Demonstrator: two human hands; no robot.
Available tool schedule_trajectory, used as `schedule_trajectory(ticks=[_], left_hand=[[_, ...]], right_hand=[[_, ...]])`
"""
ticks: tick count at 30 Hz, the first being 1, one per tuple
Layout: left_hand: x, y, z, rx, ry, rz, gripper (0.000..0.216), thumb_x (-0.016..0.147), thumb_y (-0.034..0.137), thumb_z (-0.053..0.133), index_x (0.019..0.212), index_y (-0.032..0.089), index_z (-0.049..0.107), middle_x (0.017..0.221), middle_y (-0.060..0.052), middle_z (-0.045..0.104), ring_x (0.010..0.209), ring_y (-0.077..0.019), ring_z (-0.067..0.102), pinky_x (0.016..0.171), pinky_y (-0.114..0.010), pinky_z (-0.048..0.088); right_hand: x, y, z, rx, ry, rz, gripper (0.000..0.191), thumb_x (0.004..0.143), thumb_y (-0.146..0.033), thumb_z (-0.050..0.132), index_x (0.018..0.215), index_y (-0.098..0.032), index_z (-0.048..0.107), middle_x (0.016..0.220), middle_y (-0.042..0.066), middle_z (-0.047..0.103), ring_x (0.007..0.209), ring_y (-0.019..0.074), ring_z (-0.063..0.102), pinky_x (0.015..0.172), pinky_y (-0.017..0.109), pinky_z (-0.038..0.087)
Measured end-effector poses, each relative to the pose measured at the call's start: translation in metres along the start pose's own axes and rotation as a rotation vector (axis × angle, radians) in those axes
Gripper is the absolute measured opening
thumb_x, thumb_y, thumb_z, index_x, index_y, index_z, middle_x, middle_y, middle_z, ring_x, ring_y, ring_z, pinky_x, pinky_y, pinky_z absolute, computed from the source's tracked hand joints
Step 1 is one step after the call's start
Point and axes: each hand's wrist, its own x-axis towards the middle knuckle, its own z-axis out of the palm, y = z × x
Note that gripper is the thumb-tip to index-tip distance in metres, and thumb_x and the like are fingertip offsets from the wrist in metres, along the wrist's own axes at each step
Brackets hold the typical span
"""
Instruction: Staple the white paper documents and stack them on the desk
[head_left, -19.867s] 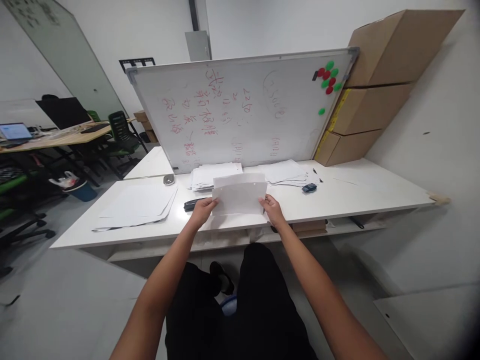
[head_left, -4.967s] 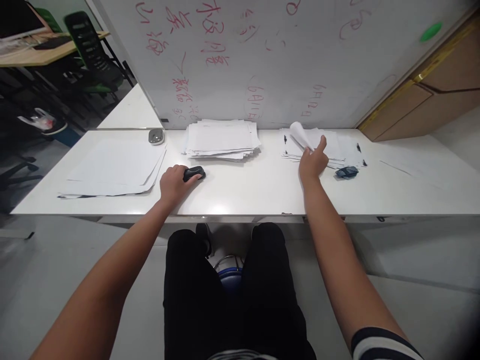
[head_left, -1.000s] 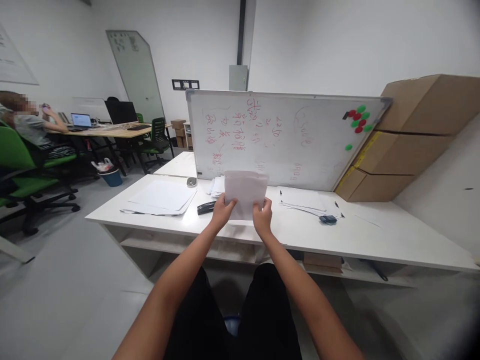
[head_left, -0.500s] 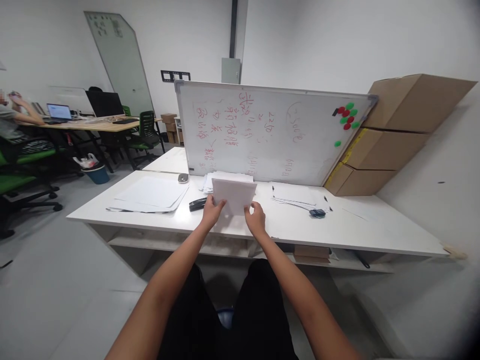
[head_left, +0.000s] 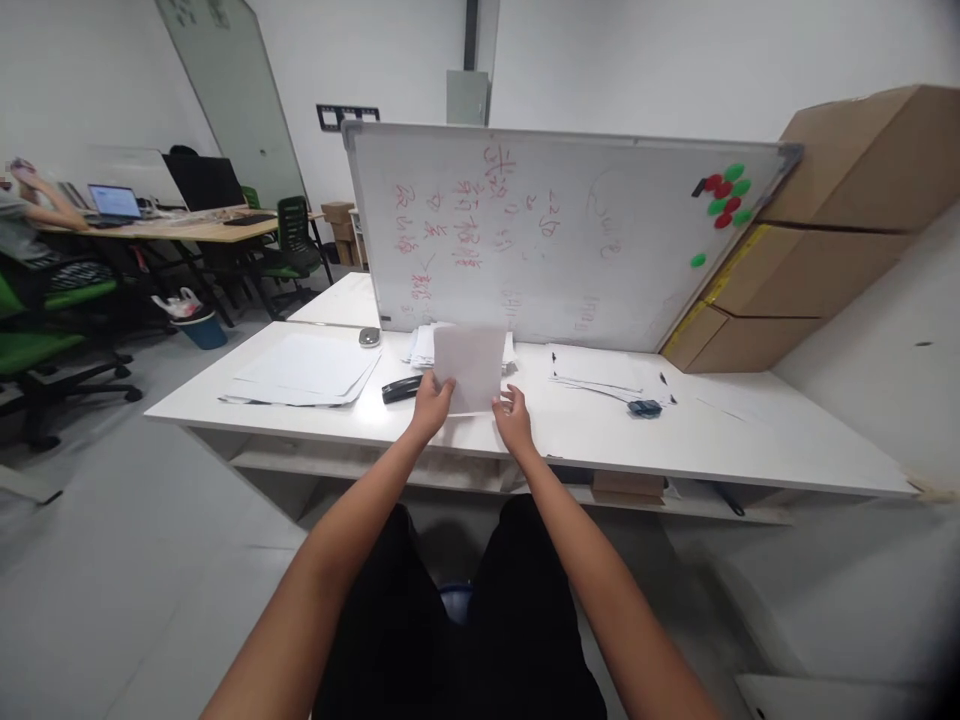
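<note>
A white sheet of paper [head_left: 469,365], possibly more than one layer, stands upright just above the desk, facing me. My left hand [head_left: 433,405] is closed on its lower left edge, thumb in front and fingers behind. At the lower right corner, my right hand [head_left: 514,418] pinches the paper with the thumb, its other fingers curled loosely beside the edge. Close to my left hand lies a black stapler [head_left: 400,389]. Behind the held sheet, and partly hidden by it, is an untidy pile of papers [head_left: 422,346].
Large sheets [head_left: 304,370] lie on the desk's left, near a computer mouse [head_left: 369,338]. To the right are more papers [head_left: 596,370] and a dark small object [head_left: 644,408]. A whiteboard [head_left: 570,240] leans at the back against stacked cardboard boxes [head_left: 832,270]. A person sits far left.
The paper has turned more squarely upright between my hands, its tilt gone. My right fingers have loosened slightly. The camera view has dipped down a little.
</note>
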Motion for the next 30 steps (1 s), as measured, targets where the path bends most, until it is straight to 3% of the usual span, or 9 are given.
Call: schedule_trajectory(ticks=[3,8,12,16,20,24,27,30], left_hand=[[0.007,0.007,0.002,-0.223,0.035,-0.074,0.022,0.080,0.028,0.069,0.095,0.020,0.056,0.100,-0.005,0.067,0.095,-0.0179,0.062,0.092,-0.035,0.046],[0.007,0.011,0.011,-0.653,0.071,-0.444,0.018,0.084,0.024,0.069,0.096,0.021,0.055,0.096,-0.002,0.069,0.081,-0.0128,0.064,0.082,-0.036,0.054],[-0.006,0.007,0.039,-0.881,0.227,-0.583,0.018,0.088,0.020,0.065,0.103,0.019,0.057,0.094,-0.005,0.071,0.083,-0.0149,0.068,0.084,-0.035,0.057],[-0.020,0.006,0.075,-1.023,0.264,-0.648,0.017,0.090,0.015,0.060,0.107,0.017,0.059,0.095,-0.006,0.072,0.084,-0.0166,0.070,0.087,-0.038,0.057],[-0.035,-0.001,0.084,-0.942,0.309,-0.623,0.014,0.085,0.009,0.063,0.097,0.016,0.058,0.087,-0.005,0.070,0.077,-0.0155,0.069,0.082,-0.036,0.058],[-0.047,-0.015,0.075,-0.706,0.331,-0.584,0.017,0.081,0.008,0.067,0.091,0.015,0.055,0.085,-0.005,0.069,0.074,-0.0157,0.068,0.078,-0.035,0.058],[-0.046,-0.018,0.064,-0.547,0.239,-0.539,0.027,0.078,0.011,0.070,0.100,0.016,0.054,0.096,-0.008,0.068,0.079,-0.0166,0.068,0.078,-0.035,0.056],[-0.035,-0.014,0.042,-0.309,0.249,-0.419,0.045,0.079,0.016,0.070,0.118,0.019,0.048,0.119,-0.013,0.063,0.095,-0.0175,0.067,0.084,-0.033,0.054]], right_hand=[[0.001,0.003,-0.005,0.136,0.047,0.021,0.061,0.085,-0.051,0.055,0.135,-0.018,0.045,0.130,0.016,0.059,0.113,0.0241,0.061,0.100,0.040,0.046],[-0.003,-0.004,-0.012,0.290,0.009,0.029,0.064,0.087,-0.067,0.042,0.129,-0.019,0.050,0.125,0.014,0.063,0.106,0.0222,0.064,0.093,0.036,0.049],[-0.009,-0.009,-0.012,0.320,-0.056,-0.028,0.069,0.088,-0.074,0.032,0.118,-0.017,0.057,0.102,0.010,0.069,0.086,0.0201,0.067,0.085,0.035,0.049],[-0.007,-0.006,-0.013,0.266,0.008,0.018,0.063,0.082,-0.072,0.050,0.115,-0.019,0.057,0.087,0.005,0.068,0.078,0.0198,0.063,0.075,0.032,0.049],[-0.002,0.000,-0.017,0.351,0.061,0.144,0.070,0.076,-0.062,0.061,0.128,-0.019,0.046,0.070,-0.003,0.061,0.056,0.0160,0.053,0.058,0.030,0.045],[-0.002,0.000,-0.018,0.313,-0.023,0.100,0.048,0.072,-0.052,0.066,0.105,-0.019,0.058,0.074,0.000,0.065,0.063,0.0169,0.057,0.065,0.031,0.049],[-0.003,0.001,-0.019,0.305,0.013,0.097,0.035,0.071,-0.046,0.066,0.092,-0.020,0.058,0.080,0.003,0.069,0.073,0.0185,0.062,0.070,0.031,0.050],[-0.002,0.004,-0.019,0.401,0.127,0.111,0.029,0.074,-0.044,0.063,0.087,-0.020,0.056,0.079,0.000,0.067,0.074,0.0161,0.061,0.070,0.028,0.050]])
